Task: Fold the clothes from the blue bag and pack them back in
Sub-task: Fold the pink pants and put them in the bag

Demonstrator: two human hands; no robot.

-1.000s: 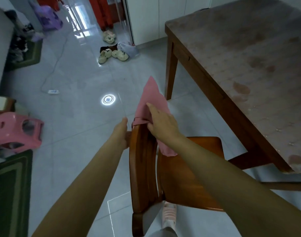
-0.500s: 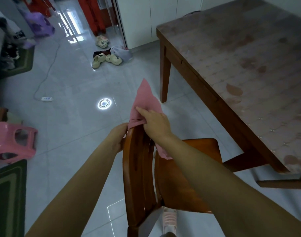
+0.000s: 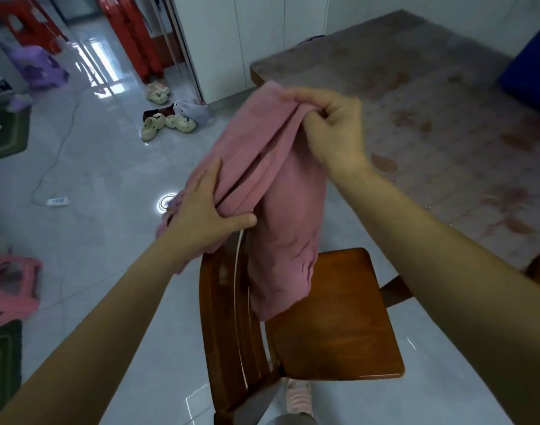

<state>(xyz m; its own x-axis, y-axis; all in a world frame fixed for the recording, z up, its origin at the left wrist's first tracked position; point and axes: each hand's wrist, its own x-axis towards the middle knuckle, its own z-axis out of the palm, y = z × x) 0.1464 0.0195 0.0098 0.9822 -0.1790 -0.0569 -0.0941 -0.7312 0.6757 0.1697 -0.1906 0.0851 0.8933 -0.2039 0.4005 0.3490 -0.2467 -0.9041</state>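
Observation:
A pink garment hangs in the air above a wooden chair, its lower end dangling over the seat. My right hand pinches its upper edge, raised at the centre of the view. My left hand grips the garment's lower left side, just over the chair's backrest. A blue bag shows partly at the right edge, resting on the table.
A wooden table with a stained top stands to the right. On the tiled floor lie slippers, a power strip with its cable and a pink stool at the left. A green mat lies at the lower left.
Both hands have lifted the pink garment off the chair's backrest. My right hand has risen and moved right with the upper edge. The view has tilted, bringing the blue bag in.

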